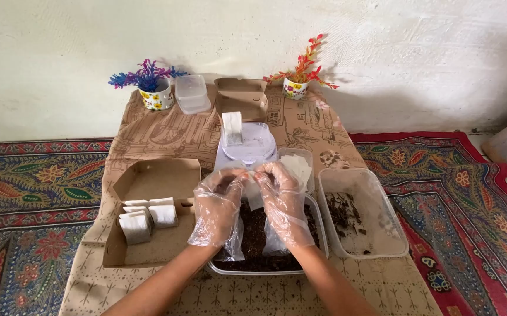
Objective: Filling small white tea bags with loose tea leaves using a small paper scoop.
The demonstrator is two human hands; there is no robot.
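Observation:
Both my hands wear loose clear plastic gloves. My left hand (pixel 217 205) and my right hand (pixel 283 202) are raised together over a clear tub of dark loose material (pixel 318 210), pinching a small white paper sachet (pixel 255 196) between them. Just beyond them stands a small white scale (pixel 252 149) with a filled white sachet (pixel 232 127) on it. To the left, an open brown cardboard box (pixel 160 246) holds several filled white sachets (pixel 148 217) standing in a cluster.
A second clear tub (pixel 382 246) with a little dark residue sits at the right. A small clear container of empty white sachets (pixel 300 167) stands behind it. At the back are two flower pots (pixel 157 96) (pixel 295 88), stacked clear containers (pixel 192 93) and a brown box (pixel 242 96).

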